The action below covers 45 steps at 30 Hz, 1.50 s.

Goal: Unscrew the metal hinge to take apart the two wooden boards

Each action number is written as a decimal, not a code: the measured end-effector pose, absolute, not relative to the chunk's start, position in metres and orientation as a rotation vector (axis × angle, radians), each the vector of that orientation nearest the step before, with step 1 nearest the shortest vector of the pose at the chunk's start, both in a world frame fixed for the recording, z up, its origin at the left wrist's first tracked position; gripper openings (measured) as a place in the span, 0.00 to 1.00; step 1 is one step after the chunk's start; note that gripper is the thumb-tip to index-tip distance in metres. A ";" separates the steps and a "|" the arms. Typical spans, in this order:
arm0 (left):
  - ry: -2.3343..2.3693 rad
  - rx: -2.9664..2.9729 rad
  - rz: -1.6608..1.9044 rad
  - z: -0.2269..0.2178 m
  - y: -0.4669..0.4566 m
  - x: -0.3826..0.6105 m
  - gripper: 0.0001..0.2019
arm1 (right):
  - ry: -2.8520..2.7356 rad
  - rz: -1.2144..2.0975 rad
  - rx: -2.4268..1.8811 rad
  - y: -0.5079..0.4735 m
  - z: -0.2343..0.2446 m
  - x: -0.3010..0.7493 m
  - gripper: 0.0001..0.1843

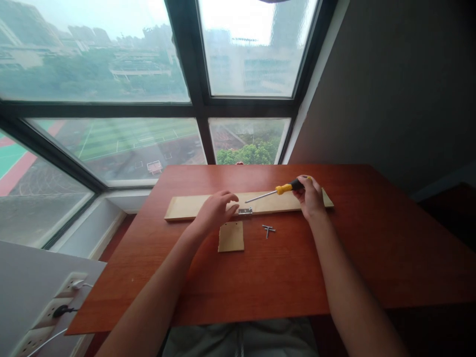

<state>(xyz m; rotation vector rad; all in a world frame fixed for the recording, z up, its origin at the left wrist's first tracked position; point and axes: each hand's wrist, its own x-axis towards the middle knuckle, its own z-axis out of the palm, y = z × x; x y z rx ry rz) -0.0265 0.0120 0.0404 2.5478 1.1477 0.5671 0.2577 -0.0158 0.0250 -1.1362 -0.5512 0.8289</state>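
My right hand (310,196) is closed around the black and yellow handle of a screwdriver (285,188). Its metal shaft points left and slightly down, with the tip above a long pale wooden board (182,206). At the board's near edge sits a small silver hinge (245,211). Just left of the hinge, my left hand (219,208) rests over the board, thumb and fingers apart with nothing visible between them. A small square wooden piece (231,238) with holes along its far edge lies nearer me. Several loose screws (267,229) lie to its right.
The reddish-brown table (260,282) carries all these things. Large windows (249,59) rise behind its far edge, and a grey wall (379,89) stands at the right. Wall sockets (55,310) with plugged-in cables are at the lower left.
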 end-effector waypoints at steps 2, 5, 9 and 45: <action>1.173 2.511 0.646 0.034 0.017 -0.033 0.09 | -0.594 0.782 -1.151 -0.018 0.029 0.259 0.18; 1.250 2.544 0.717 0.021 0.020 -0.039 0.12 | -0.648 0.672 -1.173 -0.023 0.037 0.261 0.17; 1.300 2.607 0.665 0.007 0.018 -0.041 0.17 | -0.703 0.538 -1.202 -0.029 0.054 0.266 0.16; 1.452 2.551 0.662 0.000 0.011 -0.023 0.19 | -1.707 -0.089 -1.560 -0.051 0.136 0.222 0.10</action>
